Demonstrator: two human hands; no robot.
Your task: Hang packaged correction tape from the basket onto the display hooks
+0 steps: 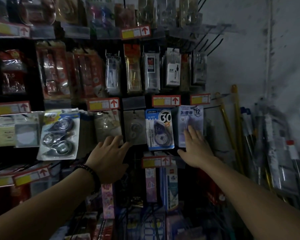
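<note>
the right hand (pixel 196 146) lies flat with straight, slightly spread fingers on the lower front of a pale correction tape pack marked "12" (pixel 190 122), which hangs at the right end of the middle row of display hooks. just to its left hangs a blue correction tape pack marked "30" (pixel 160 129), touching or nearly touching it. the left hand (pixel 109 153), a dark beaded bracelet (pixel 92 174) on its wrist, reaches up with loose, open fingers; its fingertips meet the bottom edge of a grey blister pack (pixel 134 127) left of the blue one. farther left hangs a three-piece correction tape pack (pixel 59 134). red price tags (pixel 103 103) sit above the row. poles (pixel 235 127) lean on the wall at right.
</note>
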